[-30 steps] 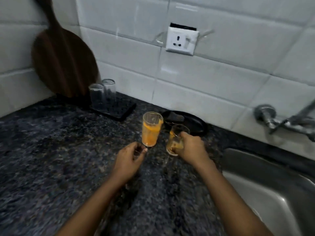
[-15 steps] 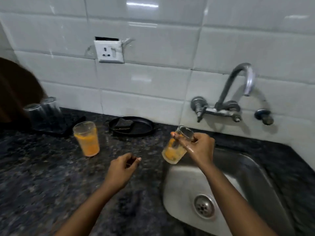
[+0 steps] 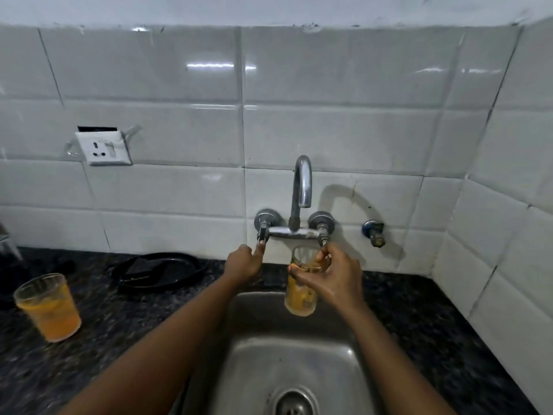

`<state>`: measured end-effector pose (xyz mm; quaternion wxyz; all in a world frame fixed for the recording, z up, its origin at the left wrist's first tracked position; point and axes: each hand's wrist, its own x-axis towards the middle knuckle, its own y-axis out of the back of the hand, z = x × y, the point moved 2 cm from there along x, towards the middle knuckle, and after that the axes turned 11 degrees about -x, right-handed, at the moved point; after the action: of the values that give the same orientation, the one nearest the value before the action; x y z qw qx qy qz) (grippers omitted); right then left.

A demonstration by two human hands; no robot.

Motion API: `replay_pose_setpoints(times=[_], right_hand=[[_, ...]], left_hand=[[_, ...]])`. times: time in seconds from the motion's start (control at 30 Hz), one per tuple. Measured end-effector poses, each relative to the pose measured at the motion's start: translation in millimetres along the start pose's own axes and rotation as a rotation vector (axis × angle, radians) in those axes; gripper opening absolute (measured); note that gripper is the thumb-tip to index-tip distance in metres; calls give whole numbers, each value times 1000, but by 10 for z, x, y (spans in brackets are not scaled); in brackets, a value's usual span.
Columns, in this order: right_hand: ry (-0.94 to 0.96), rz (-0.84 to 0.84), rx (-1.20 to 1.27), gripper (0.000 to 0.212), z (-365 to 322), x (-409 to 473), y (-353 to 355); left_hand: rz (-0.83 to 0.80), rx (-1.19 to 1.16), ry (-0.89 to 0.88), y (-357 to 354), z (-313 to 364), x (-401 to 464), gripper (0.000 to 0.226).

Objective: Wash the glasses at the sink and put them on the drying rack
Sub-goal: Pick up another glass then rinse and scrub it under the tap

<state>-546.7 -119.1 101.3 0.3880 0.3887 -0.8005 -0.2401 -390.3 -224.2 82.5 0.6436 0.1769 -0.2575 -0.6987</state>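
Observation:
My right hand grips a glass smeared with orange residue and holds it upright over the steel sink, right below the tap spout. No water is visible from the spout. My left hand is closed on the left tap handle. A second glass, part full of orange liquid, stands on the dark granite counter at the far left. The drying rack is out of view.
A black plate with a dark sponge lies on the counter against the wall, left of the tap. A wall socket sits above it. A blue-capped side valve sticks out right of the tap. White tiled walls close off the back and right.
My right hand has carried the glass from the counter's edge to under the spout. My left hand rose from the counter and took the left tap handle. The view swung right, away from the rack.

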Motion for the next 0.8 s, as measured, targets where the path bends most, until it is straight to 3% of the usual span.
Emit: replay_pose_setpoints(times=[0.2, 0.33, 0.43, 0.53, 0.63, 0.8], right_hand=[[-86, -53, 15, 86, -47, 118, -42], [-103, -93, -17, 56, -9, 159, -126], [-136, -112, 36, 48, 19, 146, -163], [-187, -128, 197, 47, 54, 107, -221], [-240, -158, 311, 47, 107, 79, -281], [-324, -195, 531, 51, 242, -28, -445]], left_hand=[[95, -9, 33, -160, 153, 238, 71], [156, 49, 15, -131, 159, 310, 58], [163, -216, 154, -121, 75, 349, 41], [148, -736, 351, -142, -100, 416, 51], [49, -869, 410, -188, -186, 347, 60], [-234, -796, 501, -296, -442, -192, 44]])
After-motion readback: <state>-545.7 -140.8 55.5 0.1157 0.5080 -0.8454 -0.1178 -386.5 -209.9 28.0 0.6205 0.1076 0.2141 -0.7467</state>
